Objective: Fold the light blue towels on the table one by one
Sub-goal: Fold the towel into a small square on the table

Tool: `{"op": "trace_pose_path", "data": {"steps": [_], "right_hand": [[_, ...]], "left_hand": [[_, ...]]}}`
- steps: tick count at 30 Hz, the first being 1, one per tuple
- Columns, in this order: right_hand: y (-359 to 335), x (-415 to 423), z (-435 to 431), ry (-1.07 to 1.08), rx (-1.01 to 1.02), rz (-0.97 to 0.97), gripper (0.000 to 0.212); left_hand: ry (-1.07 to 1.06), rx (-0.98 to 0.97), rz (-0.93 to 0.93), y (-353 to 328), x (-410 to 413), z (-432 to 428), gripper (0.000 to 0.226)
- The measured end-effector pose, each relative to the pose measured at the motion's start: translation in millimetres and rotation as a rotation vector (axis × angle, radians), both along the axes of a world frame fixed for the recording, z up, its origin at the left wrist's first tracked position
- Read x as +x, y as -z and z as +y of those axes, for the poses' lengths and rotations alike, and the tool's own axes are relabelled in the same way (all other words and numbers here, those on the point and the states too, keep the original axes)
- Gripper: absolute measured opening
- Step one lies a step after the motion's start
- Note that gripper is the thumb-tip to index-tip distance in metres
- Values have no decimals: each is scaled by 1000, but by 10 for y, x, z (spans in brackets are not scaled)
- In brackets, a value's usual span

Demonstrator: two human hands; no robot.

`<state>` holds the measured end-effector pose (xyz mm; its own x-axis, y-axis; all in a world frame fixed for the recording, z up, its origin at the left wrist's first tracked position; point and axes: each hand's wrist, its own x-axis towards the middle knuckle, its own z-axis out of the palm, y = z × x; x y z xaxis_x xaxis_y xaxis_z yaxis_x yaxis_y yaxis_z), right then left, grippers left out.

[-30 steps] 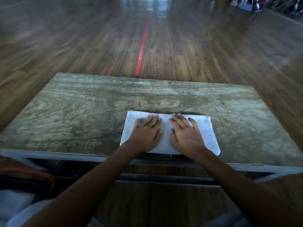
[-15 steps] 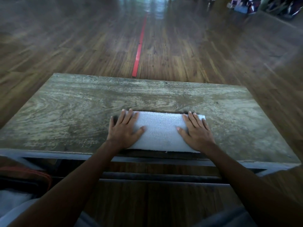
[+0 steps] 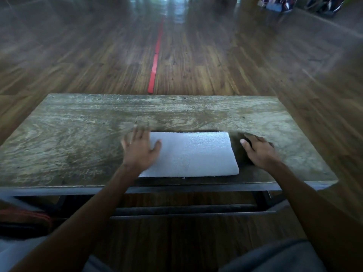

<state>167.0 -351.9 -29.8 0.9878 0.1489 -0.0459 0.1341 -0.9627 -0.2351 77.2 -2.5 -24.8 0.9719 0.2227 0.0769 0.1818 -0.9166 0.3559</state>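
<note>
One light blue towel [image 3: 193, 155] lies folded into a flat rectangle near the front edge of the wooden table [image 3: 78, 138]. My left hand [image 3: 139, 149] is spread over the towel's left end, thumb on the cloth, fingers straight and blurred. My right hand [image 3: 259, 149] is just off the towel's right end, over the bare tabletop, with fingers extended and holding nothing. Whether it touches the table is unclear.
The table's front edge runs just below the towel. A red and dark object [image 3: 25, 218] sits low at the left by my knee. Wooden floor with a red line [image 3: 155, 61] stretches beyond the table; some bags [image 3: 282, 2] stand far back right.
Both hands slid outward from the towel's middle to its ends. The right hand has now left the towel; the left has moved past its left edge.
</note>
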Motion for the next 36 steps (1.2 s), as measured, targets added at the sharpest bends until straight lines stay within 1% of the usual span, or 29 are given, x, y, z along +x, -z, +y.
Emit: {"op": "trace_pose_path", "data": {"steps": [2,4,6,8,10,12,15,17,21,24,27,31,32,34,36], "right_hand": [[-42,117,-40,41,45,-12,43],[-51,205,-31,47,80,-15,34],[-53,245,30,30,93,-27,29],[-56,283,113,-1,135,-27,30],[-68,302,195,-64,242,22,33],[-55,316,258,-148,284,90,37],[-28,303,336,-224,162,145,42],[-43,314,385,-232,150,139,43],[-101,329,474,-237,126,191,45],[-147,326,509,-238,129,310,46],[-199,324,503,-233,127,366,37],[-320,287,447,-203,199,442,27],[-358,291,428,-186,237,460,20],[-464,287,427,-165,317,481,8],[-584,279,474,-157,421,485,13]], "left_hand": [[147,-19,-56,-57,-46,-449,65],[285,-30,-54,-40,-82,-867,53],[379,-37,-71,21,-84,-1227,43],[422,-9,-119,80,-65,-1524,45],[419,15,-130,147,-36,-1726,52],[405,33,-160,194,-10,-1824,55],[411,166,-229,222,22,-1835,53],[452,236,-268,240,21,-1810,54],[536,345,-310,247,-75,-1759,69],[581,381,-347,257,-143,-1713,61],[577,293,-395,270,-195,-1697,47],[537,87,-435,275,-264,-1698,17],[506,11,-415,228,-290,-1697,13],[386,-174,-330,95,-341,-1672,14],[247,-401,-217,-50,-367,-1594,16]]}}
